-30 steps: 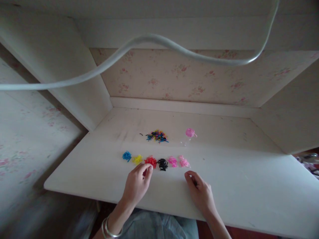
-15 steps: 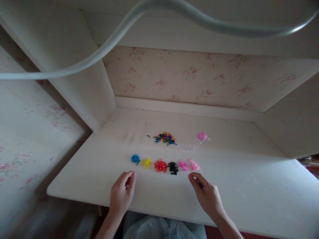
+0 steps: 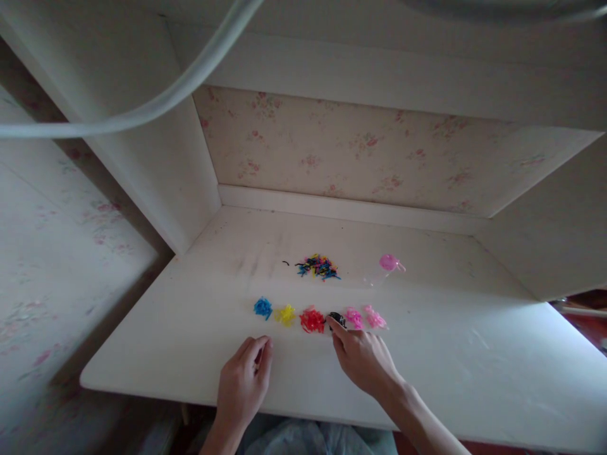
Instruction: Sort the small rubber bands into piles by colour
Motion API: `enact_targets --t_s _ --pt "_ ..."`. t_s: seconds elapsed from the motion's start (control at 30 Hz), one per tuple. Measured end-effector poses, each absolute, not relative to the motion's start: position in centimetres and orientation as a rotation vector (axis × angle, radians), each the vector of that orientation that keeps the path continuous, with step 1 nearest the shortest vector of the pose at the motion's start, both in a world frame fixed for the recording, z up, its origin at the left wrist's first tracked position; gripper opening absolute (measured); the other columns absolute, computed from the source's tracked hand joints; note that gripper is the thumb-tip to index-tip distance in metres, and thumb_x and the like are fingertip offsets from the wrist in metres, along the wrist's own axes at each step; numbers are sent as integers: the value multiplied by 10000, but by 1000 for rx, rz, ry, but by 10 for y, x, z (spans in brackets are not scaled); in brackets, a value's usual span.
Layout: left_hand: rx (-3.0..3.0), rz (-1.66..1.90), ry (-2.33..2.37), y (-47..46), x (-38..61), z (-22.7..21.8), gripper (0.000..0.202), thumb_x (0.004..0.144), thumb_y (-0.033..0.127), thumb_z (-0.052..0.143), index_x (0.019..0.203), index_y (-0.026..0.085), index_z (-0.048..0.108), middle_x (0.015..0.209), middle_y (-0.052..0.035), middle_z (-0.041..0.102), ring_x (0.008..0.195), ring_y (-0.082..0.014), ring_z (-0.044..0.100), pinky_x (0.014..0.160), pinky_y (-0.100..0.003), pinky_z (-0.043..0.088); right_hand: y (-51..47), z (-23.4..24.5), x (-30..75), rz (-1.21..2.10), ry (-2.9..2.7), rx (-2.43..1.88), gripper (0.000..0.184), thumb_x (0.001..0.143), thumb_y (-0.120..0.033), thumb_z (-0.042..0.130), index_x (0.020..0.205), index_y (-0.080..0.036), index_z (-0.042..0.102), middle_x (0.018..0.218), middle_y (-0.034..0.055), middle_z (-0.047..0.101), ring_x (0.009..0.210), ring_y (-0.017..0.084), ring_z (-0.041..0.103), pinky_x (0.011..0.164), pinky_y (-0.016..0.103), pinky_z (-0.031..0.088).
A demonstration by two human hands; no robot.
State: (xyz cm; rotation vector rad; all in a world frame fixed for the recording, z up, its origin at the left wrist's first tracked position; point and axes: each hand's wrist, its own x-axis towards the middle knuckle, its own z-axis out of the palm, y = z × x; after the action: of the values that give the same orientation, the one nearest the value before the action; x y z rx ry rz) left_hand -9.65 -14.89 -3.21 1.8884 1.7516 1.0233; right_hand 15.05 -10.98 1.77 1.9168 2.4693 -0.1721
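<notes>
Small thin pieces that look like rubber bands lie sorted by colour in a row: a blue pile (image 3: 262,308), a yellow pile (image 3: 285,315), a red pile (image 3: 312,320), a black pile (image 3: 337,320), a dark pink pile (image 3: 353,318) and a light pink pile (image 3: 375,317). My right hand (image 3: 365,360) points with its index finger stretched over the near left edge of the black pile, beside the red one; whether it touches is unclear. Nearer the edge, my left hand (image 3: 244,379) rests with thumb and forefinger together, nothing visible between them.
Behind the row lies a mixed-colour pile (image 3: 317,266), with one stray black piece (image 3: 285,263) to its left. A pink round item with a clear part (image 3: 389,262) is at the back right. A pale cable (image 3: 175,95) crosses the upper view. Side panels flank the white desk (image 3: 450,354).
My right hand has moved left from below the light pink pile to the black pile, its index finger now stretched out. My left hand keeps its pinched shape. The view has shifted slightly.
</notes>
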Motion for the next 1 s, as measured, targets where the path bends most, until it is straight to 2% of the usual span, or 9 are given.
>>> enact_targets --t_s 0.13,0.37,0.53,0.7,0.9,1.0 --pt "1910 994 1767 -149 -97 -32 200 906 329 454 946 204 605 766 -13 622 616 -106 596 580 -199 483 -107 19 145 -130 2437 1860 453 907 -256 354 1339 -362 438 721 18 704 616 197 667 485 237 351" --pt "1960 993 1791 -148 -96 -33 210 902 315 444 932 200 617 771 -27 647 619 -116 620 582 -200 502 -105 20 151 -160 2400 1828 422 901 -258 359 1288 -365 488 760 25 707 653 199 670 523 244 394" --pt "1965 979 1793 -147 -95 -33 208 902 323 448 921 204 617 777 -22 653 637 -117 630 589 -201 508 -107 19 158 -186 2430 1831 381 912 -281 346 1239 -359 526 753 27 709 652 191 670 520 236 377" --pt "2008 963 1803 -146 -94 -34 206 901 320 449 928 201 616 786 -24 661 647 -121 639 586 -200 511 -107 16 156 -160 2480 1830 394 924 -307 338 1290 -364 474 727 24 697 624 186 659 502 230 343" --pt "2039 936 1845 -146 -92 -35 203 899 322 451 926 209 617 780 -16 662 636 -118 637 592 -201 510 -100 26 151 -144 2561 1812 305 931 -282 328 988 -281 627 759 34 684 644 162 636 481 222 272" --pt "2028 914 1857 -147 -92 -34 205 901 331 450 924 211 615 789 -16 662 640 -117 634 581 -196 506 -99 29 154 -125 2575 1791 284 914 -266 351 961 -271 632 738 37 676 640 159 627 492 227 255"
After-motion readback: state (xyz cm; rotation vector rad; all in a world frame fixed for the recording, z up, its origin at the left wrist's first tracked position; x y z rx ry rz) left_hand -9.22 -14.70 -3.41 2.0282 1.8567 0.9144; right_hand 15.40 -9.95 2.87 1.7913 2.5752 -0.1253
